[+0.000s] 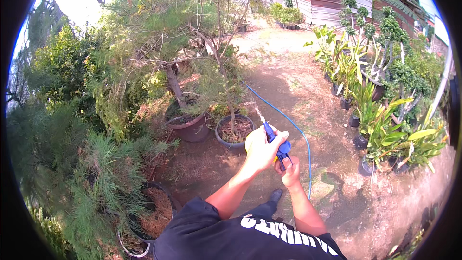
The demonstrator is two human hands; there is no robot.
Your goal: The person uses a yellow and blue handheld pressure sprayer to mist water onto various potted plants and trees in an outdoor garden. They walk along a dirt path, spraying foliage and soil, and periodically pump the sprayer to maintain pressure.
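Observation:
In front of my body I hold a blue plastic hose spray nozzle (283, 147), its narrow tip pointing away from me. My left hand (261, 150) wraps around its front part, the thumb lying along the side. Close behind, my right hand (291, 170) grips the rear end, where a bit of yellow shows between the hands. From the tip, a pale twisted streak that looks like water (259, 113) extends forward. A blue hose (294, 124) curves over the soil just right of the nozzle; its join to the nozzle cannot be seen.
Two potted trees stand ahead, in a brown pot (189, 128) and a dark round pot (236, 146). Feathery foliage (108, 162) crowds the left, above a soil-filled pot (157, 209). Several potted leafy plants (384, 133) line the right. A corrugated metal shed (325, 3) stands behind.

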